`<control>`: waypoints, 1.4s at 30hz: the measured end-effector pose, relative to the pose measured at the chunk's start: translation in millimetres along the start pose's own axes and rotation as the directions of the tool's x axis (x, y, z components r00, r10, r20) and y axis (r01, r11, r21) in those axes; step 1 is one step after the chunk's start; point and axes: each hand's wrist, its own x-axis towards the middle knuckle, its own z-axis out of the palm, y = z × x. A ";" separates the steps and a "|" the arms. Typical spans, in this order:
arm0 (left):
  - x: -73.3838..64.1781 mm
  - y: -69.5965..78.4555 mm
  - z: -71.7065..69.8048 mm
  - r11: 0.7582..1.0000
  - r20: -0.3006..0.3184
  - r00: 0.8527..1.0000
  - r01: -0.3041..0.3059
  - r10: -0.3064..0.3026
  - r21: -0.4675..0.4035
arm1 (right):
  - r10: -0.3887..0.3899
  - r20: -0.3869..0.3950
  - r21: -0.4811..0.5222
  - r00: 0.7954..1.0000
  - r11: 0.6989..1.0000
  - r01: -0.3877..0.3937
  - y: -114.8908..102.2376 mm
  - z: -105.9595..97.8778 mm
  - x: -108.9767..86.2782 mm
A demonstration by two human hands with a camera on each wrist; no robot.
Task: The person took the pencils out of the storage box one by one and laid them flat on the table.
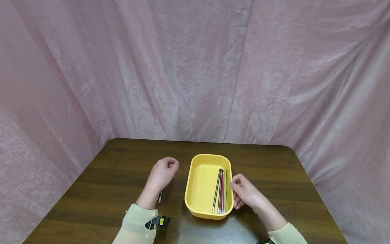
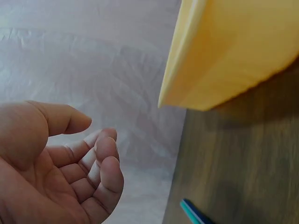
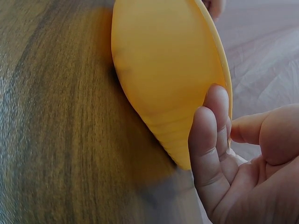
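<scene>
A yellow plastic tray (image 1: 195, 200) with rounded corners sits on the table. Several pencils (image 1: 221, 191) lie lengthwise along its right side, one of them red. At the tray's right edge, my right hand (image 1: 248, 193) holds the rim, thumb at the top and fingers against the outer wall (image 3: 168, 60). My left hand (image 1: 164, 171) hovers to the left of the tray, apart from it, with fingers loosely bent and nothing between them (image 2: 70, 163). Partly hidden under the left wrist, a dark pencil (image 1: 160, 196) lies on the table; a teal end (image 2: 189, 210) shows in the left wrist view.
The brown wooden table (image 1: 265, 162) has rounded far corners. Pink-grey curtains (image 1: 195, 71) hang behind it and along both sides. A strap with a small black device (image 1: 163, 221) is on the left wrist.
</scene>
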 end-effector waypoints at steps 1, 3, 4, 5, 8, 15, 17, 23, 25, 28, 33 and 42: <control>-0.4 2.5 1.5 1.000 0.001 1.000 -0.004 0.004 -0.002 | 0.001 0.000 0.001 1.000 1.000 -0.001 -0.2 -0.1 0.0; -1.1 7.5 4.7 1.000 -0.002 1.000 -0.018 0.018 0.001 | 0.001 0.001 0.002 1.000 1.000 -0.001 -0.5 -0.2 -0.1; -1.0 9.4 6.8 1.000 -0.005 1.000 -0.025 0.025 0.001 | 0.001 0.001 0.003 1.000 1.000 -0.001 -0.8 -0.2 -0.1; -1.0 11.4 8.9 1.000 -0.005 1.000 -0.031 0.031 0.001 | 0.001 0.002 0.003 1.000 1.000 -0.001 -1.1 -0.4 -0.1; -0.7 17.3 15.7 0.998 -0.002 0.999 -0.054 0.054 -0.008 | 0.003 0.002 0.005 1.000 1.000 -0.003 -1.8 -0.8 0.4; -0.9 28.4 30.2 0.992 0.035 0.992 -0.121 0.122 -0.017 | -0.002 -0.002 0.006 1.000 1.000 0.002 -2.9 -1.0 0.8; -2.0 30.6 33.3 0.991 0.040 0.991 -0.131 0.131 -0.019 | -0.003 -0.002 0.006 1.000 1.000 0.003 -3.0 -0.9 0.7; -5.3 35.6 43.7 0.986 0.063 0.985 -0.164 0.161 0.031 | 0.000 -0.006 0.010 1.000 1.000 0.000 -2.4 -1.8 1.2; -6.5 37.6 48.5 0.982 0.071 0.982 -0.178 0.174 0.055 | 0.005 -0.007 0.012 1.000 1.000 -0.005 -2.5 -2.2 1.3; -8.1 40.6 55.4 0.976 0.084 0.979 -0.196 0.188 0.091 | 0.013 -0.008 0.013 1.000 1.000 -0.013 -2.8 -2.0 0.6; -9.2 44.5 65.9 0.970 0.106 0.975 -0.208 0.195 0.130 | 0.006 -0.002 0.009 1.000 1.000 -0.006 -2.5 -0.6 -0.9; -7.6 45.7 83.5 0.961 0.136 0.971 -0.219 0.197 0.167 | 0.011 -0.007 0.003 1.000 1.000 -0.011 -1.0 0.3 0.2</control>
